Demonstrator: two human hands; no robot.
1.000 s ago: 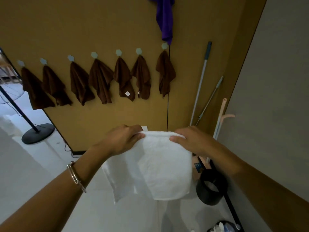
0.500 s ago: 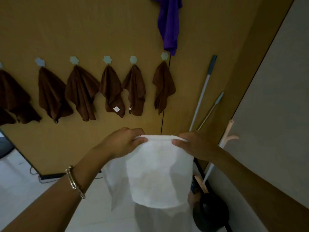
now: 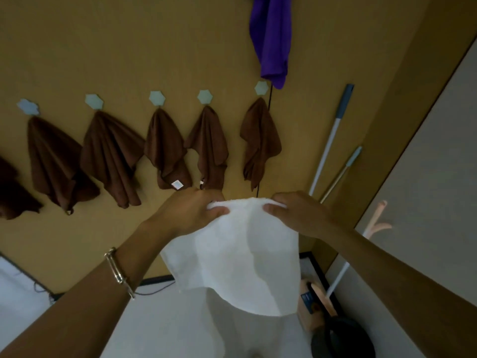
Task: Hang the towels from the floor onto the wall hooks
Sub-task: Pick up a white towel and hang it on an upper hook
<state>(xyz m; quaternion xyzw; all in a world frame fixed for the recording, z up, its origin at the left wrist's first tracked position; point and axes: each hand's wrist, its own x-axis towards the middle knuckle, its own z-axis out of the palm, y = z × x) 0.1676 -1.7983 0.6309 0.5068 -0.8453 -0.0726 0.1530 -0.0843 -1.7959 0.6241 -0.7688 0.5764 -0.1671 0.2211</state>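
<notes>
White terry towel (image 3: 240, 254) hangs in the air in front of the person, held up by its top edge between both hands, close to the mustard-yellow wall (image 3: 124, 47) and just below the row of towels already on it. The left hand (image 3: 188, 213) pinches the upper left corner, thumb on the near side and fingers curled over the far side. The right hand (image 3: 302, 215) grips the upper right part the same way, thumb pressed on the front. The two hands are near each other, so the top edge humps up between them and the rest drapes in soft folds, its lower hem clear of the pale floor (image 3: 160, 329). A gold link bracelet (image 3: 119, 272) sits on the left wrist.

Along the wall runs a line of pale hexagonal hooks (image 3: 157, 98), each one in sight carrying a small brown towel (image 3: 165, 148). A purple cloth (image 3: 273, 40) hangs higher up, its tip just above the rightmost hook. Two long thin poles (image 3: 329, 143) lean in the corner to the right. Low beside the grey side wall (image 3: 426, 164) stands a round black object (image 3: 343, 339); I cannot tell what it is.
</notes>
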